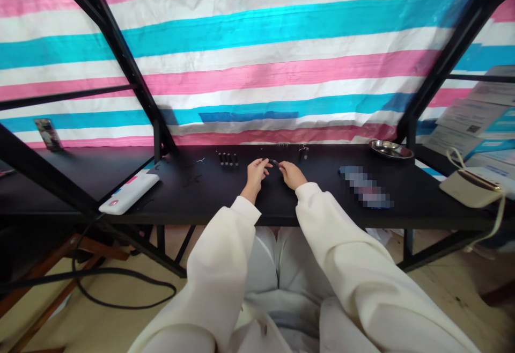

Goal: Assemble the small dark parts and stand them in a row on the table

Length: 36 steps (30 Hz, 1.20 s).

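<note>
My left hand and my right hand are close together above the black table, fingers pinched. A short, thin black strip runs between the fingertips, with one end in each hand. It is too small to tell its exact kind. To the left of my hands, several small dark cylinders with grey ends stand in a row. Beyond my right hand is another small dark piece with a pale thread-like bit beside it.
A white oblong device lies at the left. A shiny metal dish sits at the back right, and a blurred-out flat item lies nearer. A cream bag rests at the far right. Black frame posts flank the table.
</note>
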### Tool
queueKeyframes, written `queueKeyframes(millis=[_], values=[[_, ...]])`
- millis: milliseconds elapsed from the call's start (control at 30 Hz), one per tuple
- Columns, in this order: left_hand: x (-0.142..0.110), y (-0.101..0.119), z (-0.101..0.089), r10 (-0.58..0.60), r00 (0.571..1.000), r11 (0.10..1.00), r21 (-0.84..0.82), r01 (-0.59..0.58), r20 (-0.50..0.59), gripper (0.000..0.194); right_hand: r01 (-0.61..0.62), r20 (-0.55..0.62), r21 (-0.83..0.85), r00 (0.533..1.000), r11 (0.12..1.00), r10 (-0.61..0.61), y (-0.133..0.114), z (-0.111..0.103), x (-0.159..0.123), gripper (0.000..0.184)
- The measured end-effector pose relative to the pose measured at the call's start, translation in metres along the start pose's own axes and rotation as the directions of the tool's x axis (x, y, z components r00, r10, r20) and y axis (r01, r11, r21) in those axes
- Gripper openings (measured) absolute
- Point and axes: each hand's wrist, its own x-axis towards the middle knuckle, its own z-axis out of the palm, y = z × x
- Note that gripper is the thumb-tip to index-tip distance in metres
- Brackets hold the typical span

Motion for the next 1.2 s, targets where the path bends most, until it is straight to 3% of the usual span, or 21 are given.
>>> queueKeyframes(millis=[500,900,1200], values=[[-0.0011,0.0030,-0.0001,-0.024,0.999,1.000,-0.004,0.024,0.027,0.030,-0.025,0.004,0.015,1.000,1.000,0.025,-0.0005,-0.0001,0.0000,0.018],[-0.0036,0.0030,-0.0001,0.038,0.998,0.997,0.058,-0.041,0.047,0.037,-0.009,-0.017,-0.026,1.000,1.000,0.009,0.0029,0.0017,-0.0002,0.018],[-0.0006,-0.0026,0.0002,0.098,0.994,0.988,0.112,-0.103,0.043,0.026,0.037,-0.044,0.041,0.998,0.999,-0.035,-0.0005,0.0002,0.0005,0.018]])
